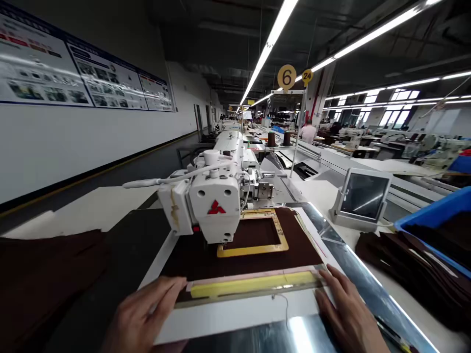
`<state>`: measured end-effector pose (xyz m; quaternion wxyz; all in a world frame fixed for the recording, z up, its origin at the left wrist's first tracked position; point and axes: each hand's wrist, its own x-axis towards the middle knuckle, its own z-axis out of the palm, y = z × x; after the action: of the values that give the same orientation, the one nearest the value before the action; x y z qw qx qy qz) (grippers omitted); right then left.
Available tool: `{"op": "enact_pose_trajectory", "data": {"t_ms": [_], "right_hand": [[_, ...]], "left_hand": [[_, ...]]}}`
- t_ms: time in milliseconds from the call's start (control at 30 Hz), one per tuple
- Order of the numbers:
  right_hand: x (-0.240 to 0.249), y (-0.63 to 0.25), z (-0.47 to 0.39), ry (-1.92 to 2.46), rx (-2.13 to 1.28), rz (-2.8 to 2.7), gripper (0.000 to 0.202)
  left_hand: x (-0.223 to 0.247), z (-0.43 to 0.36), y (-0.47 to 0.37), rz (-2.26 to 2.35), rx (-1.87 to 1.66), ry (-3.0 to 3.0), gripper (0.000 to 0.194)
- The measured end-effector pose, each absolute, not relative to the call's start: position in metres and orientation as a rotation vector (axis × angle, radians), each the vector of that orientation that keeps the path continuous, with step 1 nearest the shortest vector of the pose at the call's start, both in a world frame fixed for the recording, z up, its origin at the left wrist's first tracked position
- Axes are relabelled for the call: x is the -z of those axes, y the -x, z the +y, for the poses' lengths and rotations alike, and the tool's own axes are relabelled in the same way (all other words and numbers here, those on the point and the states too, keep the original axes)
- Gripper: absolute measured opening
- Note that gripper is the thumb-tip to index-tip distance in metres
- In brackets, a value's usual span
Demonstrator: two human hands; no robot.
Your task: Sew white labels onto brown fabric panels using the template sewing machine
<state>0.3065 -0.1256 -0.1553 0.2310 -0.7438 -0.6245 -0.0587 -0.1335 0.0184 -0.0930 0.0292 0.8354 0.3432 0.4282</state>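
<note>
My left hand (145, 311) is closed at the near left corner of a flat sewing template (257, 284), thumb and fingers together on its edge. At the near right corner my right hand (348, 309) grips the same edge, its thumb below the fingers. A yellow strip runs along this near edge between both hands. Dark brown fabric (294, 255) lies flat on the template. Over the fabric sits a yellow rectangular clamp frame (283, 240), partly hidden by the white sewing machine head (215, 206). A loose thread (286, 306) hangs near the template's front edge.
Brown fabric (47, 274) is piled at the left. On the right are a control screen (364, 196), stacked brown pieces (408, 274) and a blue bin (437, 211). Thread cones (271, 139) stand behind the machine. A dark pen-like tool (392, 333) lies beside my right hand.
</note>
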Motion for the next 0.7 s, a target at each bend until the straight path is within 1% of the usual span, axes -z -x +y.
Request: {"op": "enact_pose_trajectory", "data": {"t_ms": [100,167,233,300,400,467,567,633,700], "right_hand": [[0.155,-0.315,-0.129,2.024,0.2,-1.772,0.044],[0.146,-0.318,-0.128,1.969,0.27,-1.833,0.044],[0.129,-0.315,-0.118,1.894,0.297,-1.907,0.045],[0.109,-0.307,-0.1,1.824,0.245,-1.971,0.043],[0.094,-0.293,-0.065,1.754,0.144,-2.051,0.036],[0.099,-0.289,-0.044,1.766,0.09,-2.084,0.038],[0.12,-0.293,-0.029,1.779,0.033,-2.141,0.046],[0.132,-0.299,-0.029,1.775,0.015,-2.134,0.053],[0.137,-0.304,-0.033,1.783,0.03,-2.083,0.053]], "left_hand": [[0.11,0.024,0.141,0.99,-1.31,-2.611,0.028],[0.116,0.032,0.142,1.023,-1.239,-2.656,0.033],[0.118,0.042,0.14,1.071,-1.106,-2.716,0.034],[0.119,0.053,0.137,1.09,-0.951,-2.781,0.036],[0.12,0.067,0.134,1.179,-0.727,-2.81,0.046],[0.122,0.073,0.134,1.24,-0.58,-2.812,0.052],[0.126,0.075,0.137,1.279,-0.408,-2.798,0.055],[0.129,0.074,0.139,1.282,-0.348,-2.779,0.056],[0.131,0.071,0.141,1.297,-0.339,-2.757,0.055]]}}
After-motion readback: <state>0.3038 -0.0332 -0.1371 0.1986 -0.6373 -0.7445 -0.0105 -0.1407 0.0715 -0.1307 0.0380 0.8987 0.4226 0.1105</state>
